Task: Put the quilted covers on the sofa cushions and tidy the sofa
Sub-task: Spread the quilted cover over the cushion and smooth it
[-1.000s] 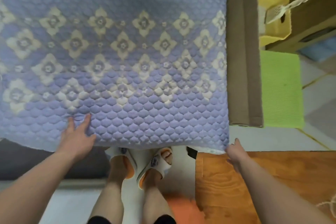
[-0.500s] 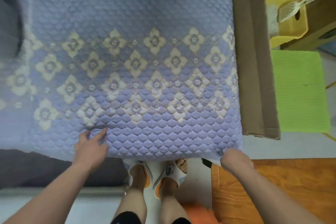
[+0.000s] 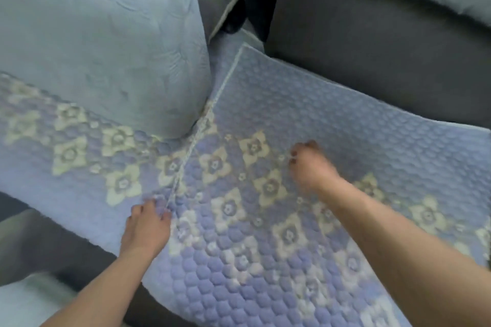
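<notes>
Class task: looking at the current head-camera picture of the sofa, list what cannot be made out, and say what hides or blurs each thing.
- Right hand: motion blur; its grip on the right quilted cover is unclear.
- Left hand fingertips: blurred at the cover seam.
- Left quilted cover: partly hidden under the back cushion.
- Sofa: cut off by the frame edges.

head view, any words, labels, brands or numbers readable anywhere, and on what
None: no text, label, brand or number shows.
The quilted cover bears only a flower pattern.
The pale blue cushion and the grey sofa are plain.
</notes>
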Demonstrator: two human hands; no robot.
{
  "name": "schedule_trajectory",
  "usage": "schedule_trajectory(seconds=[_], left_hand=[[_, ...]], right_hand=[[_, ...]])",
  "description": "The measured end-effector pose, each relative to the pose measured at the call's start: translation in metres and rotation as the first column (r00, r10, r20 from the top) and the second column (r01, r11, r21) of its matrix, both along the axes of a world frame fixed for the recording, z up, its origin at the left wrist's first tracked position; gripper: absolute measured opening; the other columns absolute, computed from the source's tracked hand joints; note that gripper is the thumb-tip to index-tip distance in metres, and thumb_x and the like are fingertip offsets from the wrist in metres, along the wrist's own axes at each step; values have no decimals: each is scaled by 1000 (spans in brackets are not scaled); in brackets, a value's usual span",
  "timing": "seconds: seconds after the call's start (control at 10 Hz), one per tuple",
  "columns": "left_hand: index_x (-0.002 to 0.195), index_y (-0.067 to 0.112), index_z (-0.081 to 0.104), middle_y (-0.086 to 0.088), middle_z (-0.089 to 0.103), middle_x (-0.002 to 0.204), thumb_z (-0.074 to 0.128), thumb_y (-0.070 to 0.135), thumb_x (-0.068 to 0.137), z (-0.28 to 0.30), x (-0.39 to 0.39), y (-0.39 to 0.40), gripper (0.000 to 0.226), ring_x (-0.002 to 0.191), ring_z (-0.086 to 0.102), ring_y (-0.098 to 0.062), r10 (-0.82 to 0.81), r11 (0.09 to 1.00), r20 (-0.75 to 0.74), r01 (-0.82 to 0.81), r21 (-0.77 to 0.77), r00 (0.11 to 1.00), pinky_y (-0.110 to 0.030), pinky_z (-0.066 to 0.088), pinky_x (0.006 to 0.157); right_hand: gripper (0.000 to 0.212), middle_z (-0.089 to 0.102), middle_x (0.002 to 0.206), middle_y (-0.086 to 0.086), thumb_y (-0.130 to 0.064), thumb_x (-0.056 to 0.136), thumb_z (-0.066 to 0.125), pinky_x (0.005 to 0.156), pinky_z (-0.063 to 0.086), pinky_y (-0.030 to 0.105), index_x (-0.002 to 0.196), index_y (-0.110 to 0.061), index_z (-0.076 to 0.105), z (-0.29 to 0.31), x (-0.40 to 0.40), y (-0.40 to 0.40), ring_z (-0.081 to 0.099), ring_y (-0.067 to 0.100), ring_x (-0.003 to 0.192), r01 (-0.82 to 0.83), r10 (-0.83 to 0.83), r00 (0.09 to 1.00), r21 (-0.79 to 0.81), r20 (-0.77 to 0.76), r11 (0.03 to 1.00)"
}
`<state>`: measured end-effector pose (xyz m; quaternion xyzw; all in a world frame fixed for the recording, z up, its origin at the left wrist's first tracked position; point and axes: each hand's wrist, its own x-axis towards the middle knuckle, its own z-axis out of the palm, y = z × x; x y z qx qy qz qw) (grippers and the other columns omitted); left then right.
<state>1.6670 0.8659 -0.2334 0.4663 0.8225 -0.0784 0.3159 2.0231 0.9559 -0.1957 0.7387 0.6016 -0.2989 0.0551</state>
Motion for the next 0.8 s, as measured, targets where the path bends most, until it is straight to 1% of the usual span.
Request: schedule_trajectory(seconds=[0.1,0.2,0.3,0.4,0.5,0.6,0.7,0.8], left_hand=[[118,16,60,-11,58,117,60,45,94,-19,-4,47,37,109,59,-33,-131,982,76,118,151,989,-42,50,90],[79,24,59,3,59,83,65,51,88,-32,-6,83,29,88,63,-25,-307,948,128,290,133,943,-34,46,70],[59,16,50,5,53,63,65,63,83,-37,-16,100,55,66,59,-16,-300,952,165,306,-9,939,-30,38,56],[62,23,58,3,55,55,65,72,78,-44,-30,126,52,59,59,-11,-371,912,174,393,-116,912,-28,38,54],[60,25,58,3,55,51,64,75,74,-46,-32,145,52,54,59,-9,-424,869,217,463,-178,879,-27,36,52],[57,22,54,1,47,46,67,71,74,-49,-28,148,54,48,52,-11,-424,873,195,457,-172,884,-29,31,50],[54,25,53,3,45,45,70,63,78,-47,-22,143,48,48,49,-11,-391,900,223,422,-111,893,-30,30,49],[55,19,53,4,50,47,71,54,84,-53,-14,139,49,46,49,-9,-222,975,289,203,95,931,-32,35,51]], right_hand=[[37,39,136,12,-25,95,51,99,48,40,130,-15,50,-16,-43,102,55,37,117,12,-12,1000,6,-12,1000],[55,32,150,14,-28,95,53,108,42,41,146,-15,38,-29,-47,188,47,36,130,-21,19,999,55,50,998],[75,33,151,18,-42,85,48,109,38,44,151,-10,30,-29,-21,237,39,37,135,-34,26,987,50,157,998],[79,38,145,30,-36,81,43,107,37,44,150,-2,27,-40,-2,268,44,43,131,2,-16,961,49,276,999],[62,49,138,27,-20,93,47,102,45,47,150,-6,27,-56,18,288,52,44,122,65,-81,944,60,321,996],[52,45,140,28,-17,99,47,103,43,49,145,0,32,-78,26,287,48,47,125,74,-83,916,39,393,997],[52,36,146,31,-17,99,50,108,38,54,142,5,32,-81,42,292,41,48,132,162,-188,885,97,426,982],[45,35,144,33,-17,102,42,110,34,57,140,6,35,-69,56,315,37,52,132,198,-325,866,336,380,921]])
